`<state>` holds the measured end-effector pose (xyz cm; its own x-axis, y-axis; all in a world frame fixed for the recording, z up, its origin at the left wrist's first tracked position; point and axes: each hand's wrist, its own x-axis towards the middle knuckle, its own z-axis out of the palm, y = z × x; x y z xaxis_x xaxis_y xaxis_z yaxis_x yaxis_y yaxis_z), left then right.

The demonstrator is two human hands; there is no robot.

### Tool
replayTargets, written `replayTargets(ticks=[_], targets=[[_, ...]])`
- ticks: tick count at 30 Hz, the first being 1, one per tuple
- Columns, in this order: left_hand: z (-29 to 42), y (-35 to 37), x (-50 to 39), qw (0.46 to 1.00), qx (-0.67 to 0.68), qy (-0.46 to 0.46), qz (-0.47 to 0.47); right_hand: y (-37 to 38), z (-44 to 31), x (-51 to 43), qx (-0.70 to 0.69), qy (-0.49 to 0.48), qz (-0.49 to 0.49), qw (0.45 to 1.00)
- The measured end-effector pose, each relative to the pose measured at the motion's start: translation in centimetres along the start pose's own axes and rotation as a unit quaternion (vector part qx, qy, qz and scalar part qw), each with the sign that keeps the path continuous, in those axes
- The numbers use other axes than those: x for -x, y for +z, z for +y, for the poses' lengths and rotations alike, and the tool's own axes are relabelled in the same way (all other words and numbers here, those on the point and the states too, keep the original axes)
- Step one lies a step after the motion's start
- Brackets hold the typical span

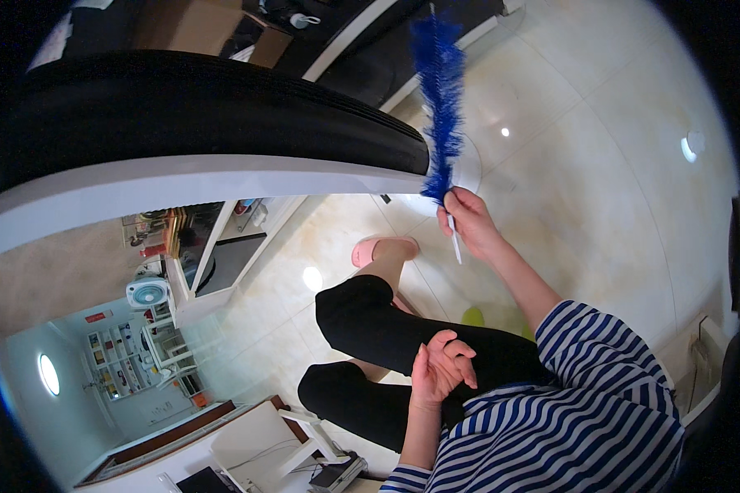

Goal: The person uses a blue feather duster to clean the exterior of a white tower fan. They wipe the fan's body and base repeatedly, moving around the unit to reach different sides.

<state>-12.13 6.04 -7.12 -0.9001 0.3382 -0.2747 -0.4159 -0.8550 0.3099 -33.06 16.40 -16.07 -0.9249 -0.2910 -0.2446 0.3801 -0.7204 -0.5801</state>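
My right hand (468, 223) pinches the thin white handle (456, 243) of a brush between thumb and fingers. Above the grip rise its dark blue bristles (441, 105), set around a thin core that pokes out at the tip. The bristles overlap the end of a large curved black object (209, 117) with a white edge (222, 175); whether they touch cannot be told. Palm up with loosely curled fingers, my left hand (441, 370) holds nothing. It is over my lap, by the black trousers (401, 345).
A round white base (467, 166) is on the tiled floor (567, 185) behind the brush. Pink slipper (365, 251) on my foot; green footwear (472, 317) beside my leg. A white fan (148, 293), a cardboard box (182, 24) and white-framed furniture (305, 453) stand around.
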Motion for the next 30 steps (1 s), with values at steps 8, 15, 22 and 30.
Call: replayTargets(ticks=[8, 15, 22, 30], targets=[[-0.1, -0.5, 0.7, 1.0, -0.009, 0.018, 0.01, 5.7, -4.3, -2.4, 0.051, -0.085, -0.099, 0.99], [-0.3, -1.8, 1.6, 0.997, 0.039, 0.05, -0.042, 9.3, -6.0, -4.2, 0.225, -0.203, -0.071, 0.95], [0.3, -2.5, 1.7, 0.992, 0.071, 0.068, -0.081, 12.0, -10.9, -8.1, 0.304, -0.297, 0.085, 0.901], [0.4, -3.4, 1.9, 0.987, 0.087, 0.078, -0.11, 15.0, -14.9, -4.9, 0.175, -0.281, -0.041, 0.943]])
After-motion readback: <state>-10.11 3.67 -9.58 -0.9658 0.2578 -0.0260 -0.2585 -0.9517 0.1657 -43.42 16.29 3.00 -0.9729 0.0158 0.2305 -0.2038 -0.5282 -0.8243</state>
